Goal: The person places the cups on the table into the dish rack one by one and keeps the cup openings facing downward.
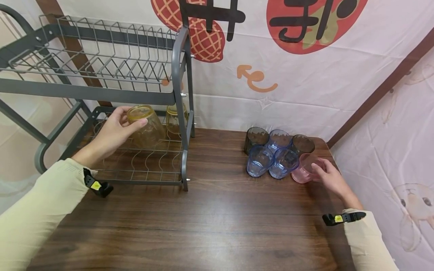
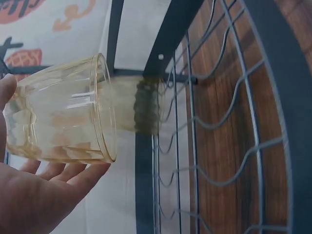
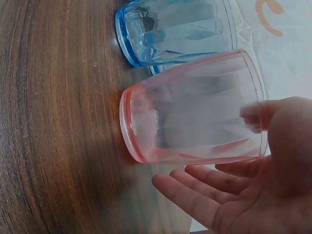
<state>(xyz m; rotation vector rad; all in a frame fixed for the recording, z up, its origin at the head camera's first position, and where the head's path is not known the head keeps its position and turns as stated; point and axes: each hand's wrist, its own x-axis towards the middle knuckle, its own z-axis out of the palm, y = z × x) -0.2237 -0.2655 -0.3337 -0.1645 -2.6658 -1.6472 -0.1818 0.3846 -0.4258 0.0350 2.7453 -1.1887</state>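
Note:
My left hand (image 1: 116,126) holds a yellow-tinted glass (image 1: 147,128) upside down over the rack's lower shelf, thumb on one side and fingers on the other. In the left wrist view, the glass's rim (image 2: 107,112) faces the wire shelf. A second yellow glass (image 1: 174,119) stands behind it on that shelf. My right hand (image 1: 330,178) is at a pink glass (image 1: 303,171) standing upright on the table. Its thumb (image 3: 253,117) overlaps the glass near the mouth, while the fingers (image 3: 195,195) extend loosely alongside; firm contact is not plain.
Left of the pink glass, blue glasses (image 1: 259,162) and dark grey glasses (image 1: 256,137) stand close together. The two-tier dish rack (image 1: 135,98) occupies the table's left side, its upper tier over my left hand. Printed cloth (image 1: 223,86) hangs behind the wooden table (image 1: 217,222).

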